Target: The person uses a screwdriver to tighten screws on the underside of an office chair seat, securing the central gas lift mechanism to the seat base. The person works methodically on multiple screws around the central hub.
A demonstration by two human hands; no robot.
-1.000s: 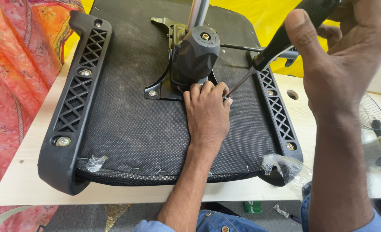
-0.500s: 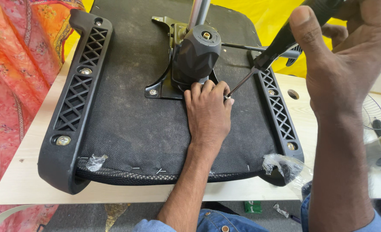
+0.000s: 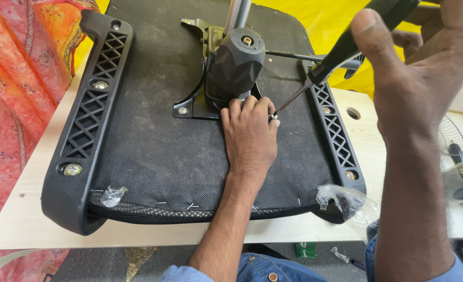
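An upside-down black office chair seat [image 3: 153, 151] lies on a pale wooden table [image 3: 27, 209]. Its metal mechanism plate [image 3: 192, 107] carries a black plastic housing [image 3: 235, 65] and a chrome post [image 3: 237, 14]. My left hand [image 3: 249, 137] rests flat on the seat fabric, fingertips against the plate's near right corner by a screw. My right hand [image 3: 424, 78] is raised at the upper right, shut on the black handle of a screwdriver [image 3: 341, 55]. Its thin shaft slants down-left, and the tip meets the screw at my left fingertips.
Black lattice armrest brackets run along the seat's left [image 3: 93, 117] and right [image 3: 336, 136] sides. Crumpled clear plastic [image 3: 341, 198] hangs at the near right corner. Orange patterned cloth [image 3: 17, 94] lies left, yellow cloth [image 3: 325, 26] behind. A small fan [image 3: 456, 151] stands at the right edge.
My right hand with the screwdriver has shifted slightly; the tip stays at the screw. My left hand has stayed in place.
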